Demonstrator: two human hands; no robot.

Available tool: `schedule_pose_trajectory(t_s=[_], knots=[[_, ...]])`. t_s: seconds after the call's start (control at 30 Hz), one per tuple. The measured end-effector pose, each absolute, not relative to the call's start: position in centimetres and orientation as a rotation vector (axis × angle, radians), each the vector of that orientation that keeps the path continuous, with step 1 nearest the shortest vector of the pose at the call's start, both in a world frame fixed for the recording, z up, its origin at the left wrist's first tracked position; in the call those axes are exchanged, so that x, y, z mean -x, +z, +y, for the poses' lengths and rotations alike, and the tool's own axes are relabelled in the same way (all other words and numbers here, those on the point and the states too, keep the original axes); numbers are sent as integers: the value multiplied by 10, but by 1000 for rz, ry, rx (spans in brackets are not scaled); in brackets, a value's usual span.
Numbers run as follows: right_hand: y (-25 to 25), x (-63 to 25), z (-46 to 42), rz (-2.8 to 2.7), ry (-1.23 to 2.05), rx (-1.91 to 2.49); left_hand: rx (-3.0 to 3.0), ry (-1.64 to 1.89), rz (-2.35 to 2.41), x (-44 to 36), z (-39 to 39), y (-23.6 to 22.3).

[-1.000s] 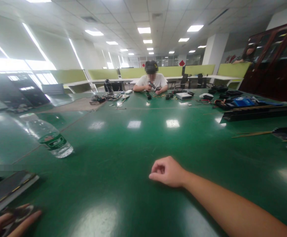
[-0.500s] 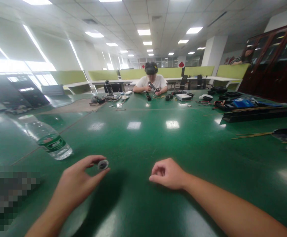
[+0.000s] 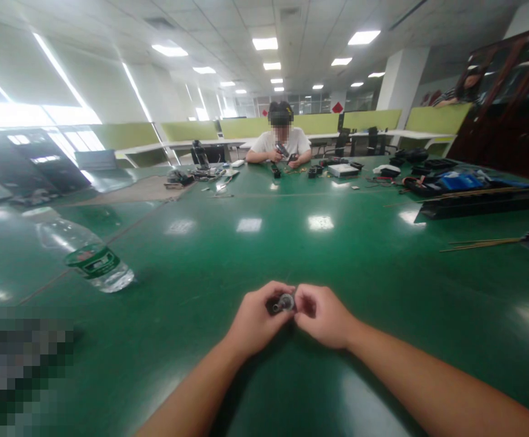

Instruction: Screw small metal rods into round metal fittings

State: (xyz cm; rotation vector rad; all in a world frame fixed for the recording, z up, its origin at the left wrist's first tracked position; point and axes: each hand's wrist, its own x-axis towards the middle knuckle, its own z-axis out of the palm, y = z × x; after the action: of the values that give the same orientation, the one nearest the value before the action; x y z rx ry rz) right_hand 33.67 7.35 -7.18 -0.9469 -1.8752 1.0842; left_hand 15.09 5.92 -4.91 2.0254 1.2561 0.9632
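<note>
My left hand (image 3: 253, 321) is closed with thumb and fingers around a small round grey part (image 3: 286, 301). That part has a pale rim and a short tube-like piece towards its left; its exact kind is unclear. Close against it on the right, my right hand (image 3: 326, 317) is curled in a pinch, its thumb and fingertips meeting at the part's edge. Whatever the right fingertips hold, if anything, is hidden. Both hands are low over the green tabletop (image 3: 210, 249).
A clear water bottle (image 3: 94, 261) with a green label is to the left. A blurred-out item (image 3: 14, 358) lies at the lower left. Across the table sits a person (image 3: 280, 142) among electronic parts. Thin rods (image 3: 483, 244) and a long black tray (image 3: 487, 203) are at right.
My left hand has moved right with the round part, up to my right hand. The right hand stays curled in nearly the same place. The view has tilted slightly downward.
</note>
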Motion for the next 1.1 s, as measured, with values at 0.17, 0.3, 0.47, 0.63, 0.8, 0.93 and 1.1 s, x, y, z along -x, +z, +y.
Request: schedule_pose_trajectory(t_s=[0.17,0.3,0.47,0.63,0.8,0.93,1.1], knots=[[-73,-337,72,-1855,1167,920,-2086,986,1241,-148,57,-45],[-71,-337,72,-1857,1222,913,-2109,1006,1230,-147,58,-43],[-71,-338,72,-1885,1214,934,-2123,994,1236,-146,57,-44],[-70,-338,71,-1890,1208,943,-2104,908,1231,-145,57,-45],[-68,-338,71,-1889,1211,954,-2089,874,1231,-144,57,-44],[-67,-338,71,-1888,1223,953,-2097,893,1224,-145,57,-43],[-66,-337,70,-1890,1221,957,-2106,993,1254,-146,58,-46]])
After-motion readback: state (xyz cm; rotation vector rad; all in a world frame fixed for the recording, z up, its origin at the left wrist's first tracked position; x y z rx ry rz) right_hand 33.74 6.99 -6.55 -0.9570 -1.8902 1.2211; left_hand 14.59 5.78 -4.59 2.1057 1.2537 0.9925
